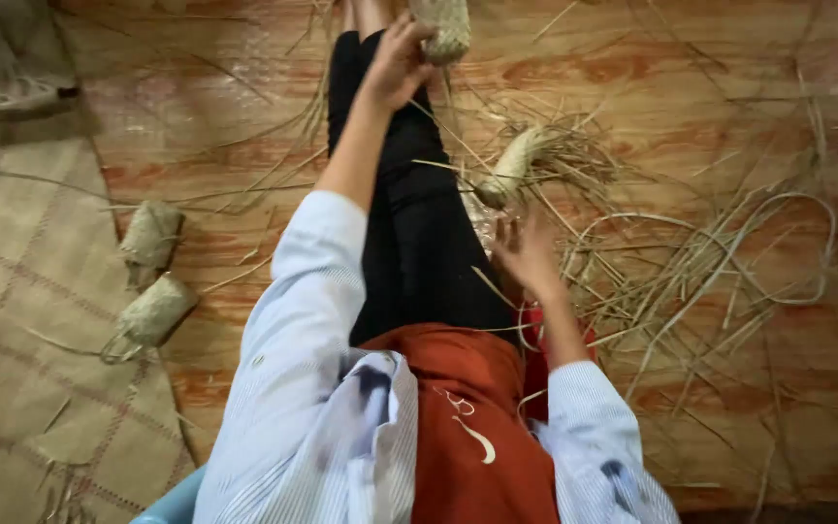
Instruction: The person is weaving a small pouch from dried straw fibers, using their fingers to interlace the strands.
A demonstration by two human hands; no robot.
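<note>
Head view: the left hand pinches a small woven pouch just beyond its fingertips, while the right hand, fingers loosely spread, hovers just below a half-woven bundle. Loose straw strands right of it could snag and unravel the weave.

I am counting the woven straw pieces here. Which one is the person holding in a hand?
The woven straw piece at the top edge, gripped by the left hand. Two others lie untouched on the floor at left; a fourth lies just beyond the right hand.
</note>
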